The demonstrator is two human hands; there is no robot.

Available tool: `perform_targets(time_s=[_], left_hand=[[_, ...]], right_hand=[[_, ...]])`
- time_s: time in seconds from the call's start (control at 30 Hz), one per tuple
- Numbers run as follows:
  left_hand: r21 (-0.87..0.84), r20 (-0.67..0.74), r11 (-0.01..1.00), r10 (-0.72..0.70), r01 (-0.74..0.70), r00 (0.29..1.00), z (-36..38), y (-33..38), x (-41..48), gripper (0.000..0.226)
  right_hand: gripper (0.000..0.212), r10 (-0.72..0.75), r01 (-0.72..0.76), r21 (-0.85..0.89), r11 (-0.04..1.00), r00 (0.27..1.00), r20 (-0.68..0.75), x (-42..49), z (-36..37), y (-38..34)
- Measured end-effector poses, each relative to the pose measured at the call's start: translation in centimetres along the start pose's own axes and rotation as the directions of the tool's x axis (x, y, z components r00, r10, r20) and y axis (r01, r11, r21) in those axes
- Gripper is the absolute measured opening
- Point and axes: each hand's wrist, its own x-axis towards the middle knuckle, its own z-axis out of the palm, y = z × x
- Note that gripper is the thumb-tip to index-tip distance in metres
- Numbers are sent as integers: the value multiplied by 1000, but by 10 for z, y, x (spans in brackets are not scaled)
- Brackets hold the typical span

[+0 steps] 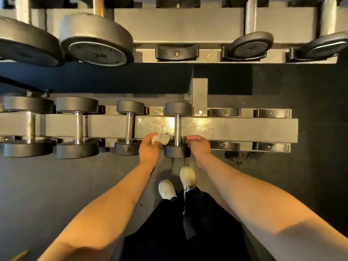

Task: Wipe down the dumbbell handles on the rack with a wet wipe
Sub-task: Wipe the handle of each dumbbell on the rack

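A small dumbbell lies across the lower rack rail [244, 129], its chrome handle [177, 129] pointing away from me and its near black head [176, 151] between my hands. My left hand [149, 148] pinches a crumpled white wet wipe [161, 138] just left of that handle, not touching it. My right hand [199, 146] sits at the right of the near head, fingers curled with nothing visibly in them; whether it touches the head I cannot tell. Another small dumbbell handle [129, 129] stands to the left.
Bigger dumbbells [78, 127] fill the lower rail to the left. Empty black cradles [225, 112] lie to the right. The upper shelf [178, 25] overhangs with heavy dumbbells, one marked 20 [97, 51]. My white shoes [187, 178] stand on the dark floor below.
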Motion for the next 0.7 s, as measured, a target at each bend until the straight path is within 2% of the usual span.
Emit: perform_targets(time_s=[0.1, 0.2, 0.33, 0.47, 0.6, 0.7], left_hand=[[0, 29, 1000, -17, 17, 999, 18, -9, 22, 31], [-21, 62, 1000, -1, 2, 998, 36, -15, 38, 33], [-87, 11, 996, 7, -6, 1000, 56, -20, 59, 33], [-200, -43, 980, -4, -5, 999, 76, -10, 86, 25], [-228, -95, 974, -40, 18, 995, 99, 1, 110, 13], [-122, -37, 993, -16, 11, 999, 116, -2, 119, 20]], right_hand=[[21, -9, 8, -38, 999, 1000, -5, 25, 14, 11], [23, -34, 33, -75, 997, 999, -19, 43, 26, 21], [26, -92, 88, -106, 990, 995, -36, 62, 38, 23], [24, -225, 216, -276, 937, 974, -2, 87, 54, 24], [27, -210, 193, -223, 955, 976, -55, 109, 67, 20], [27, -202, 193, -186, 963, 979, -29, 121, 75, 25]])
